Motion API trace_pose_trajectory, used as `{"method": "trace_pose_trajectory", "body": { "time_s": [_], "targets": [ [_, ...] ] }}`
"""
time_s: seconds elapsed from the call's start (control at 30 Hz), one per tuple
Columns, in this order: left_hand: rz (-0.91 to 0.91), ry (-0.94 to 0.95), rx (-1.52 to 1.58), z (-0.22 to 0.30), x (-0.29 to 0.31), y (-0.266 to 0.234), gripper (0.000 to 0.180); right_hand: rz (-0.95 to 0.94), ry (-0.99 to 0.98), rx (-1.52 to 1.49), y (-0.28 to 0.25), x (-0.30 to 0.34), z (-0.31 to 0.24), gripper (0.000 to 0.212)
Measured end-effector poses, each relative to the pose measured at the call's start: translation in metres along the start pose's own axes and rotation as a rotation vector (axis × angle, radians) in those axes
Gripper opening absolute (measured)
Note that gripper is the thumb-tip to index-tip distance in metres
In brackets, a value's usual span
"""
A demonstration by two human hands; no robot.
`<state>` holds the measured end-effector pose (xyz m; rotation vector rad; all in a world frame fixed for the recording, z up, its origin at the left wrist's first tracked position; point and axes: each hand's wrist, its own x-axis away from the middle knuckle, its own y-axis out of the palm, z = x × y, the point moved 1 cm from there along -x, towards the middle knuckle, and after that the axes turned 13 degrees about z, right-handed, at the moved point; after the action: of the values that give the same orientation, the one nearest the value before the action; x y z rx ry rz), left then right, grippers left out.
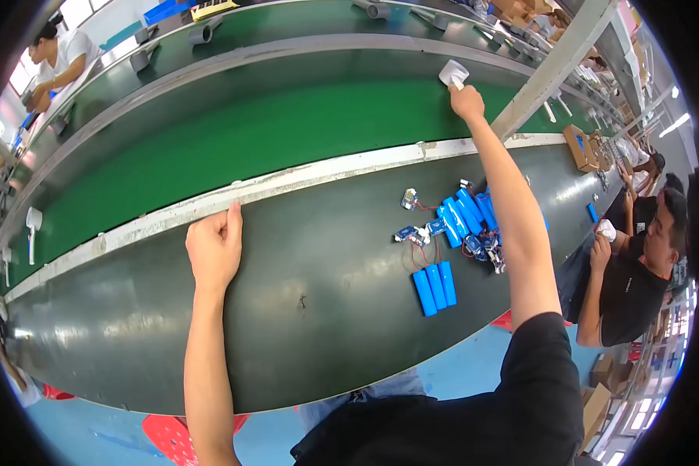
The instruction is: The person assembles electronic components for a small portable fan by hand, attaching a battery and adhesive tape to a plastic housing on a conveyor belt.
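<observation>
My right hand [467,102] reaches far over the green conveyor belt [287,116], its fingers closed round the handle of a white handheld device with a wide head [453,72]. Near the belt's pale rail [334,167], my left hand [214,245] rests as a fist, the thumb against the rail; nothing shows in it. Between my arms, closer to the right one, lies a cluster of blue battery packs [457,217] with red wires and small circuit boards [436,227]. Nearer to me sits a separate blue battery pack [435,288] of three cells. My right forearm hides part of the cluster.
A slanted white post [555,70] rises just right of my right hand. Farther left on the belt lies another white device [33,221]. Grey handheld parts [203,33] line the far belt. A cardboard box [581,147] stands at right, near a seated co-worker [633,287].
</observation>
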<state>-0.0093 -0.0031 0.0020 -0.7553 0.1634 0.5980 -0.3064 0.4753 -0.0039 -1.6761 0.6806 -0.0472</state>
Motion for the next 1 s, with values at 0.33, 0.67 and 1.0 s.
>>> {"method": "trace_pose_trajectory", "body": {
  "time_s": [0.33,0.67,1.0],
  "targets": [
    [0.036,0.284,0.033,-0.002,-0.021,-0.006,0.045,-0.105,-0.424,-0.668,-0.183,0.299,-0.061,0.043],
    [-0.346,0.551,0.41,0.053,0.047,0.006,0.066,-0.146,-0.697,-0.632,-0.182,0.389,-0.036,0.027],
    [-0.186,0.57,0.494,0.063,0.056,0.01,0.061,0.121,-0.741,-0.481,-0.17,0.321,-0.032,0.017]
  ]
}}
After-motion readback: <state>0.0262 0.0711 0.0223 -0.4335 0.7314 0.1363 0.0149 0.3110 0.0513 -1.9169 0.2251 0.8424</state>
